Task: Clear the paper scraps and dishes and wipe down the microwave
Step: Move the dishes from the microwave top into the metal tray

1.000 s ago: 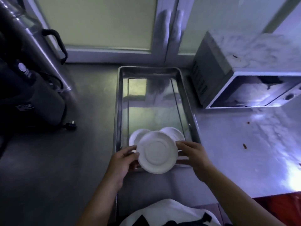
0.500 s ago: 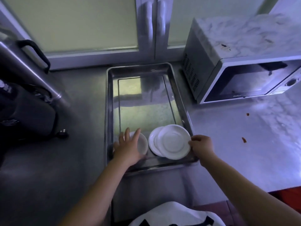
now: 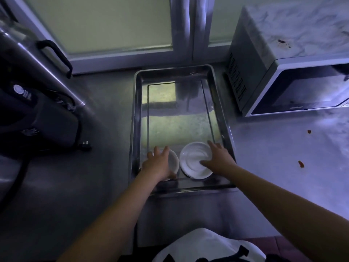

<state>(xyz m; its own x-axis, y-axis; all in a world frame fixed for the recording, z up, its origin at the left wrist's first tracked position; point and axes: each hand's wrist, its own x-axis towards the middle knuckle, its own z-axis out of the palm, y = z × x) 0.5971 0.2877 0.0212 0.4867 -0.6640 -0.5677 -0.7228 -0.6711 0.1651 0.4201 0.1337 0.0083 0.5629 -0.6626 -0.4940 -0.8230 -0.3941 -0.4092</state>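
A steel tray [image 3: 136, 118] lies on the counter in front of me. Two white dishes sit at its near end. My left hand [image 3: 158, 163] rests spread over the small left dish [image 3: 174, 160], covering most of it. My right hand [image 3: 219, 159] lies with straight fingers on the right side of the larger white plate [image 3: 192, 160], thumb on its face. The microwave [image 3: 283, 72] stands to the right of the tray, with a dirty top and its door closed.
Small reddish scraps [image 3: 301, 164] lie on the counter right of the tray. A dark appliance [image 3: 37, 118] with a plug [image 3: 86, 144] and a steel urn [image 3: 34, 46] fill the left side. A window runs along the back.
The plate held up over the tray a second ago now lies flat in it. My right hand moved from the tray's rim onto that plate; my left stays on the small dish.
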